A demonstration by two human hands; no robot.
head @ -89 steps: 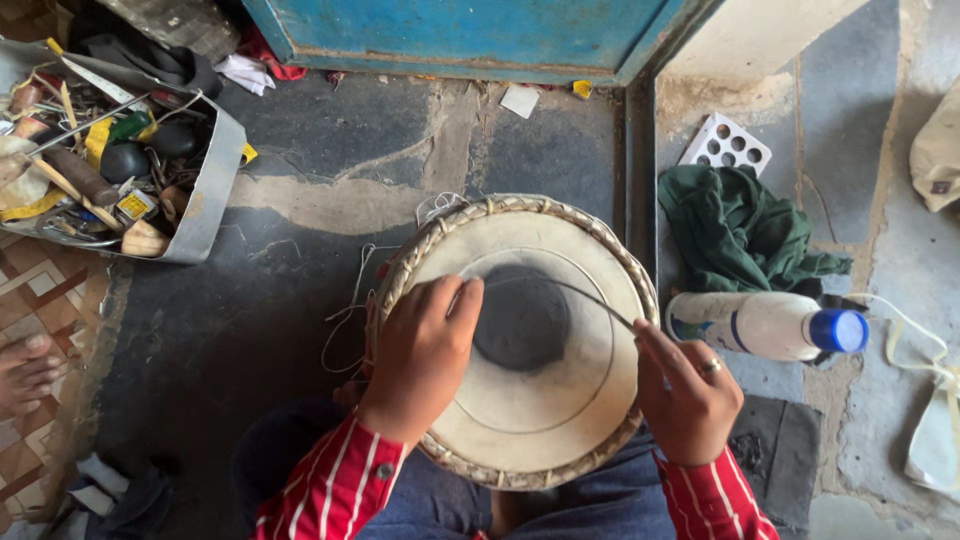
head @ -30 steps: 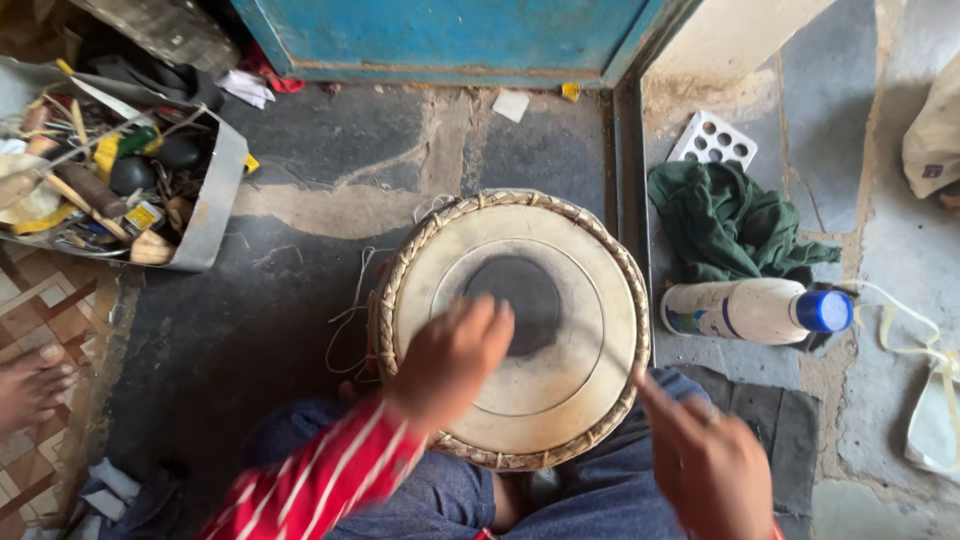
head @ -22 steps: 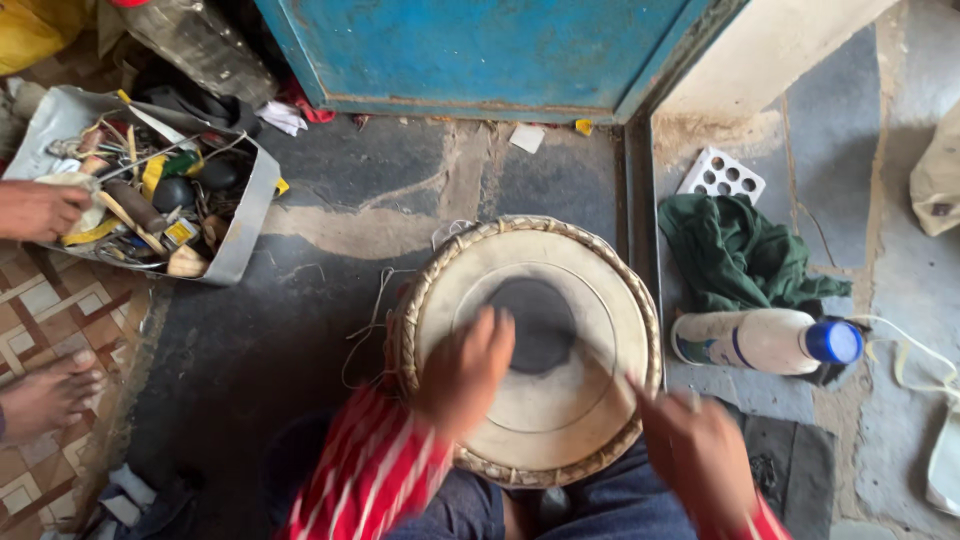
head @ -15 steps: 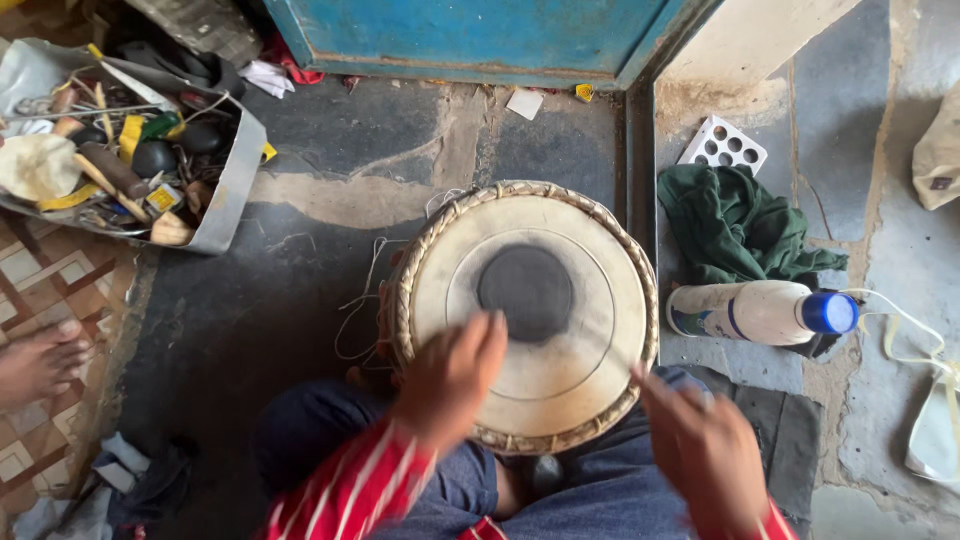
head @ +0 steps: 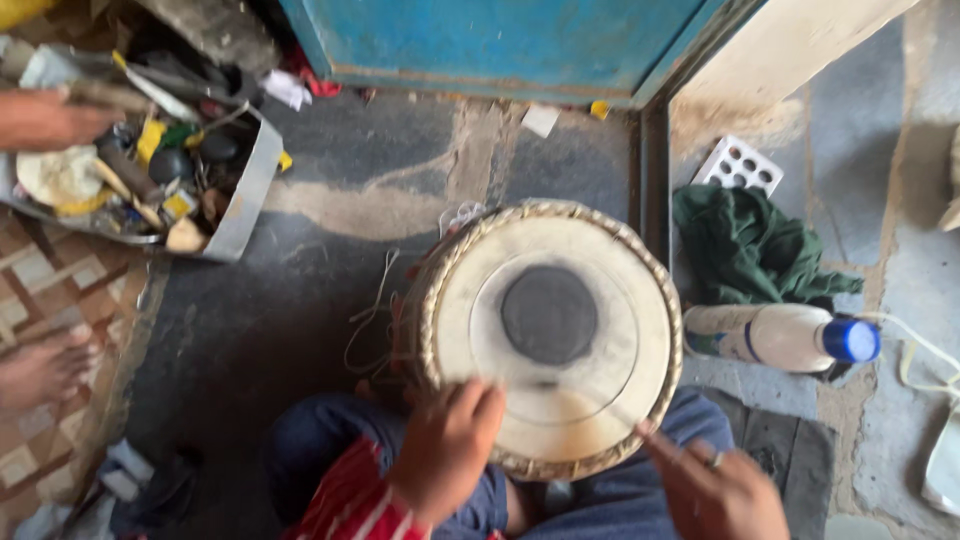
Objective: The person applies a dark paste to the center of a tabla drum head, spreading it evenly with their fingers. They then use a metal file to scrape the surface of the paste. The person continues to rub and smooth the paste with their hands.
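Below, round drum (head: 548,335), pale skin, dark centre, braided rim; left hand (head: 447,450) fingers spread on edge; right hand (head: 715,490) grip unclear.

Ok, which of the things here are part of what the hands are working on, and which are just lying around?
In hand:
drum, on the lap
left hand, on its near rim
right hand, at its near right edge

Lying about:
white bottle with blue cap
green cloth
tray of tools
white holed tray
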